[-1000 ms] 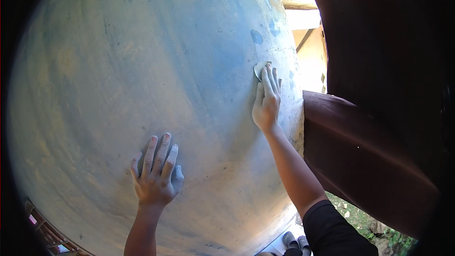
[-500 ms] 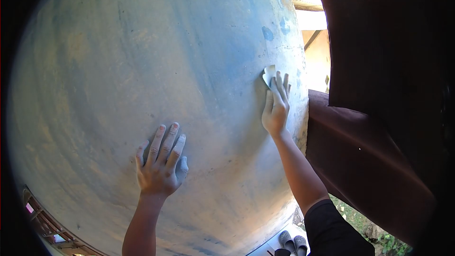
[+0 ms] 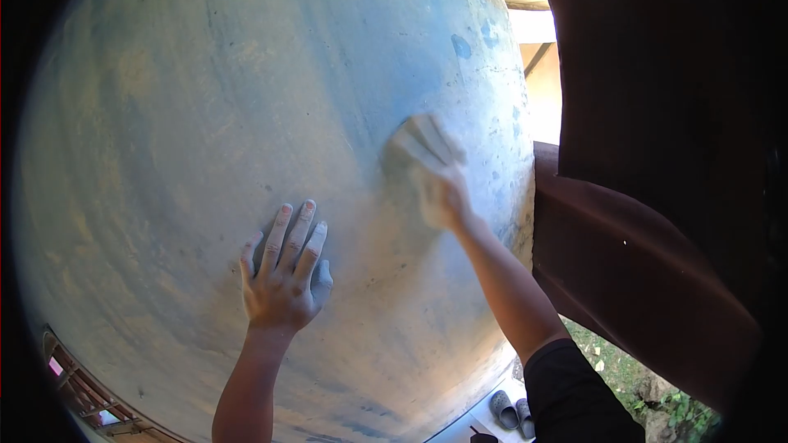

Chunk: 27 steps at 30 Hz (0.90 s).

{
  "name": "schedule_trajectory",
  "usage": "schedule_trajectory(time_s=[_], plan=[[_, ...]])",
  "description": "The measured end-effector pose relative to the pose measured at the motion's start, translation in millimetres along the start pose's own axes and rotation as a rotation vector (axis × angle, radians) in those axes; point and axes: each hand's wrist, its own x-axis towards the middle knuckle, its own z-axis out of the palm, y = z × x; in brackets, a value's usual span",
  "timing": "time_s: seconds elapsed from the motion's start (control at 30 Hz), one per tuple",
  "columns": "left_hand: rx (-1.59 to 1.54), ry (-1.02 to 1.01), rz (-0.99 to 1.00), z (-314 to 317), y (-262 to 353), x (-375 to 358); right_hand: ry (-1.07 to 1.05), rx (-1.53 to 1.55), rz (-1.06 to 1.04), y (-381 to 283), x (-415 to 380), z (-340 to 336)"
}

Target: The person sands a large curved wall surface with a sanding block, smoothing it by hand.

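Observation:
A large wall (image 3: 246, 115) with worn blue and whitish patches fills most of the view. My left hand (image 3: 283, 275) lies flat on its lower middle, fingers spread and dusted pale, holding nothing. Against the wall to the upper right is my right hand (image 3: 435, 168), blurred by motion and coated in pale dust. Whatever lies under its fingers cannot be made out in the blur.
Dark brown cloth or sheeting (image 3: 632, 271) hangs along the right side. Grey clogs (image 3: 504, 410) rest at the bottom, near grass and stones (image 3: 657, 394). A window frame with bars (image 3: 90, 398) shows at the lower left.
My right hand has swept left across the wall; the pale sheet seen at its fingertips earlier no longer shows clearly. My left hand stays almost in place.

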Motion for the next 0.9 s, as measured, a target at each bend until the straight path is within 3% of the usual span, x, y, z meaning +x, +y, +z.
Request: schedule_trajectory(time_s=[0.03, 0.07, 0.13, 0.2, 0.27, 0.33, 0.43, 0.53, 0.57, 0.6, 0.67, 0.8, 0.9], plan=[[0.012, 0.011, -0.002, 1.1, 0.4, -0.7, 0.020, -0.013, 0.207, 3.0, 9.3, -22.4], [0.006, 0.011, -0.001, 2.1, 0.4, -0.4, 0.172, 0.023, 0.330, 32.5, 5.3, -15.0], [0.011, 0.022, 0.004, 3.3, -0.8, -0.7, 0.202, -0.026, 0.655, 18.9, 16.7, -21.7], [-0.013, 0.016, -0.002, 2.9, -2.1, -1.7, 0.316, 0.238, 0.365, -15.7, 19.9, -0.5], [-0.033, 0.020, -0.018, 3.1, -4.1, 1.4, -0.048, -0.007, 0.147, -65.1, -7.7, 7.2], [-0.039, -0.013, -0.019, -2.6, -5.5, 1.7, -0.269, 0.197, -0.010, -98.3, -33.7, -12.5], [0.027, -0.053, -0.054, -19.8, -18.9, 9.8, -0.174, 0.113, -0.072, -51.1, -54.2, -9.3], [0.081, -0.040, -0.031, -17.0, -28.3, 14.8, 0.138, 0.120, 0.188, 22.1, -30.6, -11.6], [0.077, -0.042, -0.032, -12.0, -29.1, 15.9, 0.169, 0.121, 0.490, 22.9, -9.0, -25.4], [0.072, -0.040, -0.023, -9.3, -27.3, 17.2, 0.162, 0.122, 0.491, 22.5, 6.4, -27.0], [0.062, -0.040, -0.020, -7.0, -24.3, 21.5, 0.151, 0.000, 0.703, 14.9, 28.6, -19.2], [0.072, -0.058, -0.019, -10.4, -24.5, 37.8, -0.123, -0.079, 0.111, -61.7, 5.7, -1.2], [0.090, -0.055, -0.030, -7.3, -21.0, 43.1, -0.298, 0.039, -0.060, -73.4, -39.8, -18.1]])
